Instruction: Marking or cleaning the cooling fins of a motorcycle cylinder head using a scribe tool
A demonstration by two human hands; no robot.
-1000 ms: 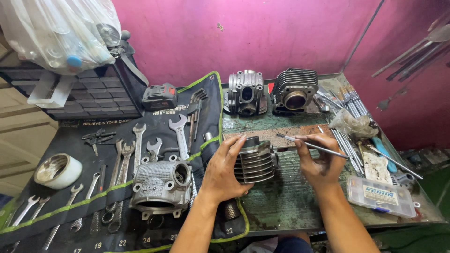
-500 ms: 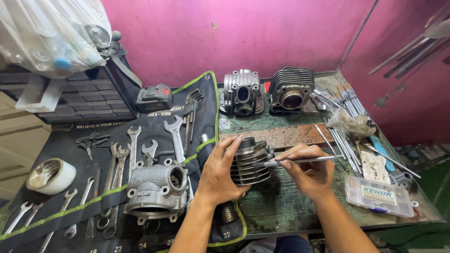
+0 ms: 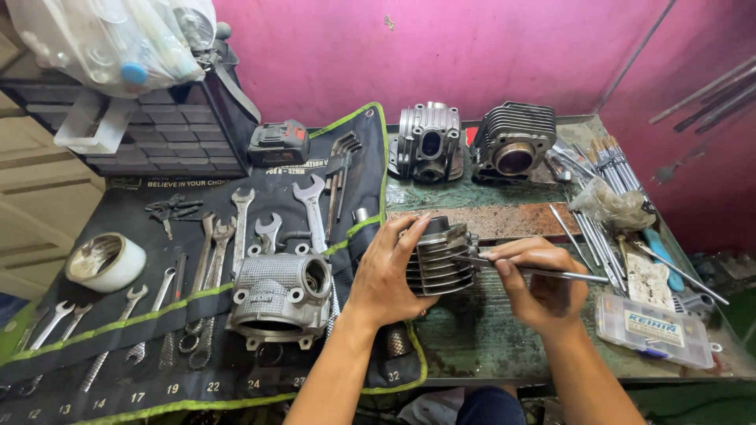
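The scene is evenly and fairly brightly lit by soft light from above, with no hard-edged shadows; only faint, diffuse shade sits under the silver finned metal cylinder (image 3: 439, 256) and beneath the forearms. The glossy magenta painted wall (image 3: 472, 55) shows a mild sheen without blown-out glare. The clear plastic bag of bottles (image 3: 118, 39) at upper left catches pale highlights. Focus is sharp across the centre. Wide-angle distortion bends lines toward the edges, and corners look stretched and slightly softer.

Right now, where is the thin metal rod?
In the head view, the thin metal rod sits right of centre, pinched in the right hand, its tip against the finned grey cylinder.
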